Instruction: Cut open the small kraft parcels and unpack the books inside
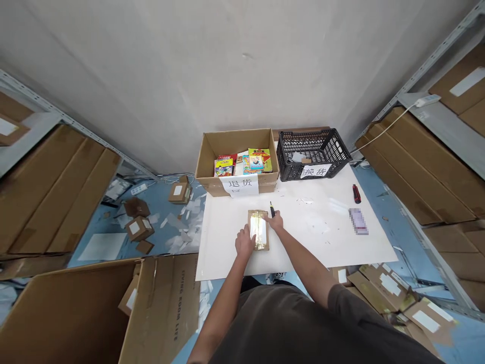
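Observation:
A small flat cardboard parcel (258,232), wrapped with shiny tape and bearing a white label, lies on the white table (303,242). My left hand (245,243) is closed on its left edge, with the thumb over the top. At the parcel's upper right, my right hand (276,221) is closed around a black and yellow-green utility knife (272,209), whose tip points away from me. Fingers of that hand also reach the parcel's right edge.
Behind the parcel stand an open cardboard box (237,183) of colourful books and a black plastic crate (303,172). A red-black tool (356,194) and a blurred purple item (358,221) lie at right. A large open carton (166,303) and paper scraps (185,232) are left.

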Motion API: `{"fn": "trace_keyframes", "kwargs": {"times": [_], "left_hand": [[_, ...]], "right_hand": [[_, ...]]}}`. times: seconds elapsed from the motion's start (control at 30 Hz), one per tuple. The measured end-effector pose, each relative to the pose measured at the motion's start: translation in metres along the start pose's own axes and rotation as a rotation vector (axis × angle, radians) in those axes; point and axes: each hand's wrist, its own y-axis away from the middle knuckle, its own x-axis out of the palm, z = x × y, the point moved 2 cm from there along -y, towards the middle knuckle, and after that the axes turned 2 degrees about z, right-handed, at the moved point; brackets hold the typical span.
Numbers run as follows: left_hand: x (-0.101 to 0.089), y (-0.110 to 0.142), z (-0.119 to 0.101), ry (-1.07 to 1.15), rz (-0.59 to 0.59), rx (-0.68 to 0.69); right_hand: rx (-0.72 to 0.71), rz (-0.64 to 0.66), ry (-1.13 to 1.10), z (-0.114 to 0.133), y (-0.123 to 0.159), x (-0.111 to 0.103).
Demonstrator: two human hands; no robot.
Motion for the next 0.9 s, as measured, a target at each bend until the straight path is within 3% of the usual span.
{"fn": "trace_keyframes", "kwargs": {"times": [0.17,0.3,0.4,0.5,0.67,0.8,0.9], "left_hand": [[-0.012,-0.02,0.006,-0.171,0.248,0.561],[-0.012,-0.034,0.006,-0.245,0.305,0.7],[-0.017,-0.041,0.007,-0.248,0.27,0.777],[-0.021,-0.04,0.011,-0.214,0.215,0.768],[-0.024,-0.025,0.021,-0.113,0.077,0.568],[-0.021,-0.019,0.025,-0.081,0.123,0.489],[-0.016,-0.017,0.026,-0.055,0.143,0.453]], "right_hand": [[-0.012,0.016,-0.059,-0.046,0.034,0.006],[0.071,0.05,0.005,-0.084,0.067,0.035],[0.093,-0.003,0.025,-0.076,0.065,0.043],[0.066,-0.015,0.078,-0.039,0.041,0.038],[-0.017,0.02,0.216,0.019,0.011,0.028],[-0.134,0.086,0.17,0.014,0.023,0.022],[-0.263,0.286,0.035,-0.012,0.044,0.008]]}}
